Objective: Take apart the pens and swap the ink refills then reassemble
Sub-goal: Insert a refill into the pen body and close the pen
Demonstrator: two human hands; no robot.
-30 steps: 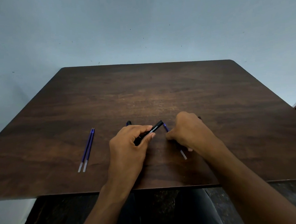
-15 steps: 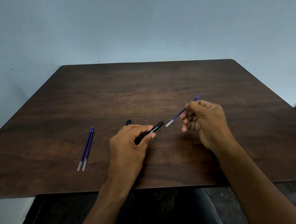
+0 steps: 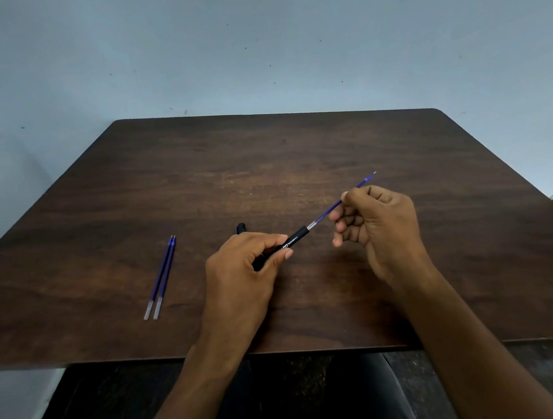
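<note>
Left hand (image 3: pixel 240 270) grips the barrel (image 3: pixel 295 237); right hand (image 3: pixel 374 222) pinches the refill (image 3: pixel 333 205), clear end at the barrel's mouth. Keep both in line, feed gently.

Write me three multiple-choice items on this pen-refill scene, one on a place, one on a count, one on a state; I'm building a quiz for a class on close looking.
1. Where do the spare refills lie?
A. on the table, left of the left hand
B. under the right hand
C. on the floor

2. How many refills lie loose on the table?
A. none
B. two
C. five

3. What state is the refill held by the right hand in?
A. lying flat on the table
B. its clear end at the mouth of the black barrel
C. snapped in two

Key:
1 A: the spare refills rest on the table, left of the left hand.
2 B: two blue sticks lie side by side.
3 B: the right hand holds the refill up, its clear end meeting the black barrel in the left hand.
</note>
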